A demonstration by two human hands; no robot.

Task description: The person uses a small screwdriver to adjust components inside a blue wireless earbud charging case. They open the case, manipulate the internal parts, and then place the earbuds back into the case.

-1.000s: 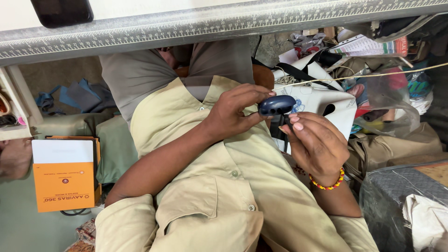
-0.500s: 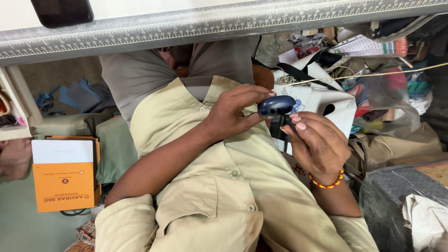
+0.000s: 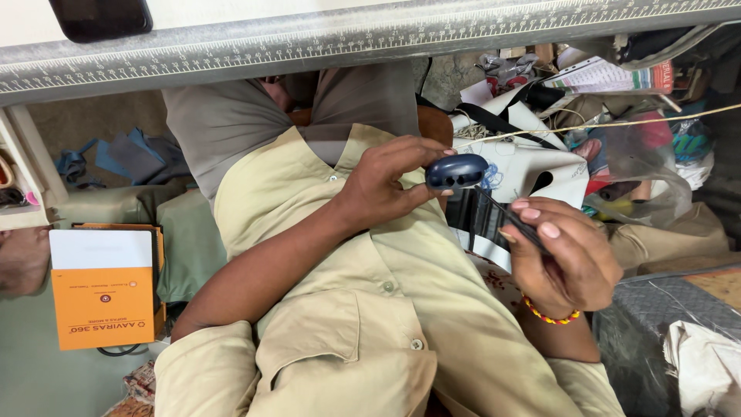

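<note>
My left hand (image 3: 386, 185) grips a small dark blue rounded case (image 3: 457, 171) between thumb and fingertips, held in the air above my lap, in front of my khaki shirt (image 3: 370, 309). My right hand (image 3: 563, 259) is closed around a thin dark strip (image 3: 502, 216) that runs up to the underside of the case; what kind of tool or strap it is I cannot tell. I judge the case light, rigid and smooth-shelled, hence liable to slip; the firmest hold looks to be across its short sides, as it is now pinched. The strip appears slim and is best held near its lower end. A beaded bracelet (image 3: 549, 316) sits on my right wrist. Surroundings: a grey ruled table edge (image 3: 370, 35) runs overhead, an orange booklet (image 3: 104, 305) lies well apart at left, and a crowded heap of white fabric pieces (image 3: 532, 166), plastic wrap and a taut yellowish cord (image 3: 617, 123) sits just behind the case, close enough to snag
</note>
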